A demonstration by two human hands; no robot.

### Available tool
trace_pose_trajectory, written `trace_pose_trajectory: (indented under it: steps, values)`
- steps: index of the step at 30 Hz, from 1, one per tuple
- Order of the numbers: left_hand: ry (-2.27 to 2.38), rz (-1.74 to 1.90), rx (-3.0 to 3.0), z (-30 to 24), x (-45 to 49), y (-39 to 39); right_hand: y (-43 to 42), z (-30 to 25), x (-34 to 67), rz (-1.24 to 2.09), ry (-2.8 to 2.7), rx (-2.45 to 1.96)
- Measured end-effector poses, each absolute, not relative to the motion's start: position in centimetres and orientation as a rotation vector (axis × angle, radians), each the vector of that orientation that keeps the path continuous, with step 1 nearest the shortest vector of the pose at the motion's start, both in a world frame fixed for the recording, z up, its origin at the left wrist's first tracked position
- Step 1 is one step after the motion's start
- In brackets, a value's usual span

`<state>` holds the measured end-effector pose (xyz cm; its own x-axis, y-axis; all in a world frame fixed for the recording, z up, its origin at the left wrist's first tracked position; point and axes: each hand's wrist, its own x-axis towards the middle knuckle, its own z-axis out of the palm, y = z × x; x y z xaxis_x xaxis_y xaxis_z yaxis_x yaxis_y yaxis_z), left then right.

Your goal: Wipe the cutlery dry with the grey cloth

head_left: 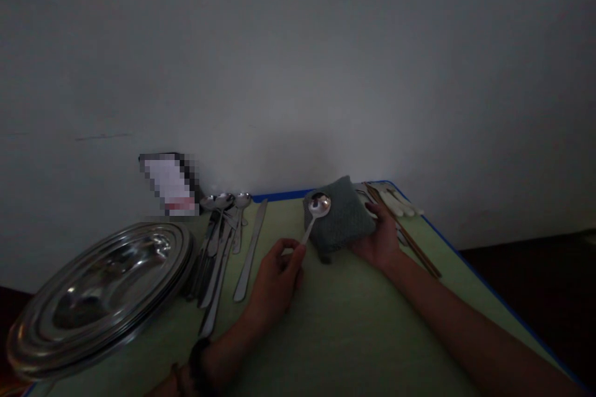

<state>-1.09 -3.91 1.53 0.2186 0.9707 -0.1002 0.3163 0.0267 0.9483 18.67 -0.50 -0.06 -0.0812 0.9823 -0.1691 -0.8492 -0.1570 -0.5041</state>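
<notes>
My left hand [278, 279] is closed round the handle of a metal spoon [320, 205], whose bowl points up and away from me. Behind the bowl is a folded grey-green cloth [342, 214], held up at its right side by my right hand [379, 239]. The fingers of that hand are partly hidden behind the cloth. The spoon's bowl overlaps the cloth in view; whether the two touch I cannot tell. A table knife [251, 251] lies on the table just left of my left hand.
Stacked oval metal trays [28, 335] stand at the left of the green table [344, 341]. Beside them lies a pile of spoons and knives [216, 260]. A blurred-out phone-like device [170, 183] leans on the wall. Chopsticks [414, 248] and white-handled utensils [395, 203] lie at the right.
</notes>
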Motion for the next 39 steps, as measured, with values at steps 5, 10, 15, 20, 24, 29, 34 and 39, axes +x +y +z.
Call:
trace_pose_trajectory:
  steps: [5,10,15,20,24,29,34,39]
  values:
    - [1.279,0.800,1.650,1.7,-0.8,-4.2,-0.7,-0.1,18.4,1.688,-0.462,-0.618]
    - [1.349,0.725,1.805,1.8,-0.7,-4.5,-1.2,0.1,17.4,1.703,-0.736,-0.593]
    - [1.340,0.595,2.066,1.5,-0.8,-4.9,-1.3,-0.7,16.3,1.593,-0.835,-0.725]
    - [1.254,0.554,2.044,1.6,-1.1,-4.7,-1.1,-1.4,16.0,1.314,-1.002,-0.847]
    - [1.210,0.545,2.028,1.7,-1.2,-4.6,-1.4,-0.7,16.0,1.097,-1.134,-1.057]
    - [1.248,0.623,1.927,1.6,-1.1,-4.6,-1.3,-0.6,15.6,0.994,-1.044,-1.139]
    - [1.309,0.769,1.739,2.0,-1.1,-4.2,-0.5,-0.4,16.1,1.402,-0.497,-0.785]
    - [1.318,0.772,1.684,2.1,-1.1,-4.2,-0.8,0.7,17.2,1.593,-0.365,-0.595]
